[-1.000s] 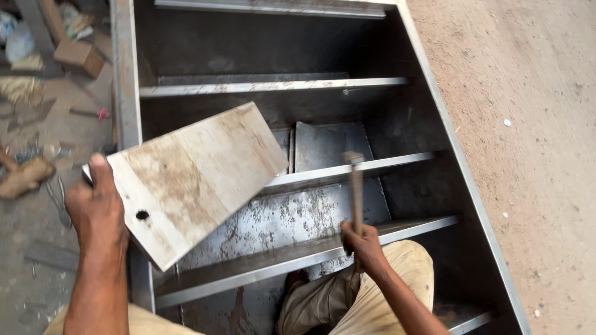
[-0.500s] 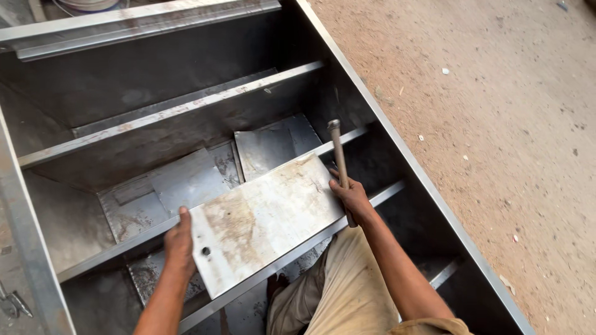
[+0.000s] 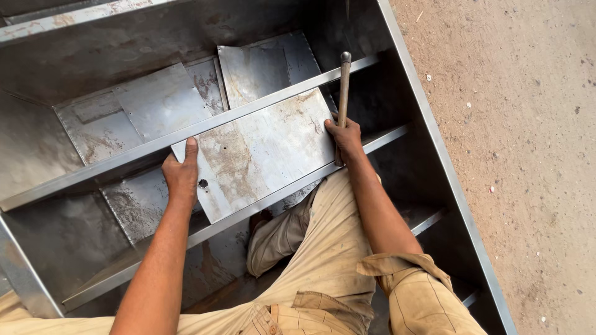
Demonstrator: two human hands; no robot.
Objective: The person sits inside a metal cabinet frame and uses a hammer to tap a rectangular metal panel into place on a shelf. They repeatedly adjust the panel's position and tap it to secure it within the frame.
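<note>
Head view shows my left hand (image 3: 182,175) pressing flat on the near-left edge of the stained metal sheet (image 3: 264,149), which lies across two cross rails (image 3: 282,189) inside the steel frame (image 3: 434,155). My right hand (image 3: 345,139) grips one hammer (image 3: 343,93) while steadying the sheet's right edge. I'd keep both edges square on the rails. Farther in, loose plates (image 3: 161,99) lie on the bottom; I can't count them surely.
</note>
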